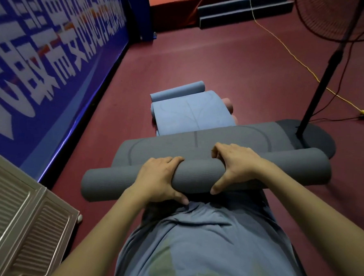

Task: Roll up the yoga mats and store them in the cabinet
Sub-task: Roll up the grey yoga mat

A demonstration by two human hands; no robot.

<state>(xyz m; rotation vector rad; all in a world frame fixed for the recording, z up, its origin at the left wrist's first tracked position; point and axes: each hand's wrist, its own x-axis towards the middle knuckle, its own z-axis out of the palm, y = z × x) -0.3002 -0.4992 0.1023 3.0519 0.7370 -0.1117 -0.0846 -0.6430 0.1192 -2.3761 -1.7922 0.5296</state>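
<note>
The red floor (224, 61) carries everything. At the centre lies the grey yoga mat (200, 139), part rolled; its roll (198, 174) sits nearest the person. The left hand (159, 178) and right hand (237, 162) each have their grip curled round the roll. Rolling well probably means even pressure from both hands so the ends stay flush. At 12 o'clock a blue mat (191, 115) lies half-rolled in the path, with what may be a pink one (228, 103) beside it. The fan base (317, 138) at 2 o'clock touches the grey mat's corner. The cabinet (19, 209) waits at 8 o'clock.
</note>
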